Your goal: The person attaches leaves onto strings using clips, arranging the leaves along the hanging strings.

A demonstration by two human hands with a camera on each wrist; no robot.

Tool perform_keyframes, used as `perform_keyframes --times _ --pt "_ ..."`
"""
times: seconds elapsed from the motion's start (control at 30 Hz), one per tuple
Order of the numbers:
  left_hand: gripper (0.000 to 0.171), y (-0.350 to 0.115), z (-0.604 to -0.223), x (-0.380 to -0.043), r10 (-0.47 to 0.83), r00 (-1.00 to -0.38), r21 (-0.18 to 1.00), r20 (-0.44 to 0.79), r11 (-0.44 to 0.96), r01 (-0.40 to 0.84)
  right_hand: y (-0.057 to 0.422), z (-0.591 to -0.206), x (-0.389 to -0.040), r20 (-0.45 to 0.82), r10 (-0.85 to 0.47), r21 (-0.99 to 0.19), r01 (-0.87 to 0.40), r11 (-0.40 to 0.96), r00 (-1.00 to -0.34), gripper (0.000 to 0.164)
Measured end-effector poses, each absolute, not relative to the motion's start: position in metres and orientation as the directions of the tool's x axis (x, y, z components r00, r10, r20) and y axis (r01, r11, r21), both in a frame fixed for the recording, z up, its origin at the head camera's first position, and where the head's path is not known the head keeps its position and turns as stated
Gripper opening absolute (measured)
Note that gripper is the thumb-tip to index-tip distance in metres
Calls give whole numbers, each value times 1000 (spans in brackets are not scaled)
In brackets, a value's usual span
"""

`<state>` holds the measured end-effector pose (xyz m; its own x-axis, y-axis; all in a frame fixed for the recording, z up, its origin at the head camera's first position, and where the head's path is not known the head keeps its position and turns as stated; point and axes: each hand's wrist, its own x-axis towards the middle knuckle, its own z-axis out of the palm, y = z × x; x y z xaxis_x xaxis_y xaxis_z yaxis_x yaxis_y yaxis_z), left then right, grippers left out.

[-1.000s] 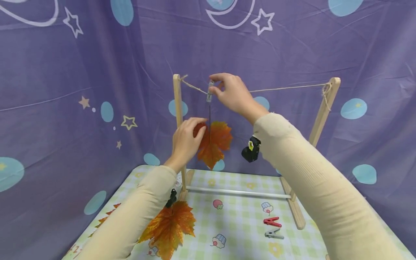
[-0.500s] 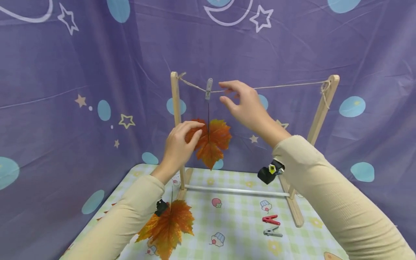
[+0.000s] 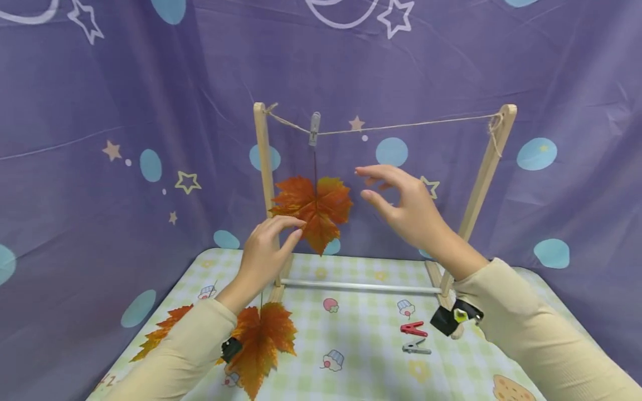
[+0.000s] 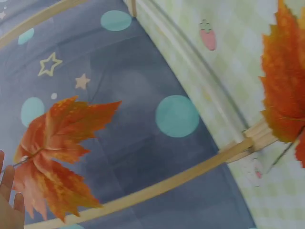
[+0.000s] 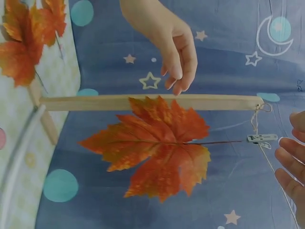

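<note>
A grey plastic clothespin [image 3: 314,129] grips the twine [image 3: 401,125], and an orange maple leaf [image 3: 323,206] hangs from it by its stem. Just at the leaf's lower left is my left hand [image 3: 263,253], thumb and fingers slightly bent and holding nothing. The right wrist view shows a gap between that hand [image 5: 174,52] and the leaf [image 5: 152,143]. My right hand [image 3: 413,206] is lifted to the right of the leaf, below the twine, fingers spread and nothing in them. Its fingertips appear at the edge of the right wrist view.
The twine runs between two wooden posts [image 3: 481,189] joined low down by a white rod [image 3: 361,287]. A red clothespin [image 3: 413,328] and another grey clothespin [image 3: 416,348] lie on the checked tablecloth [image 3: 371,351]. Two more leaves lie at left, one [image 3: 263,345] partly behind my left sleeve.
My right hand has let go of the grey clothespin and moved down to the right. My left hand has lowered slightly. The leaf stays hanging from the twine.
</note>
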<state>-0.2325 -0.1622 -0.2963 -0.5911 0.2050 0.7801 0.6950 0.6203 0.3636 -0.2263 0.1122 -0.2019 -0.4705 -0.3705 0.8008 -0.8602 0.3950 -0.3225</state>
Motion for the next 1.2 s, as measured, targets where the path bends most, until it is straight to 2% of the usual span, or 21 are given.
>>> perform_keyframes --times 0.2,0.67,1.2 --pt "20 -180 -314 -228 179 -660 423 729 641 641 122 -222 -209 791 -382 -322 -856 405 -478 38" --pt "16 -200 -342 -226 125 -726 489 677 661 570 147 -274 -199 798 -366 -309 -847 433 -478 41" --pt "19 -220 -367 -232 63 -822 568 567 692 445 181 -319 -194 785 -341 -343 -821 457 -518 44"
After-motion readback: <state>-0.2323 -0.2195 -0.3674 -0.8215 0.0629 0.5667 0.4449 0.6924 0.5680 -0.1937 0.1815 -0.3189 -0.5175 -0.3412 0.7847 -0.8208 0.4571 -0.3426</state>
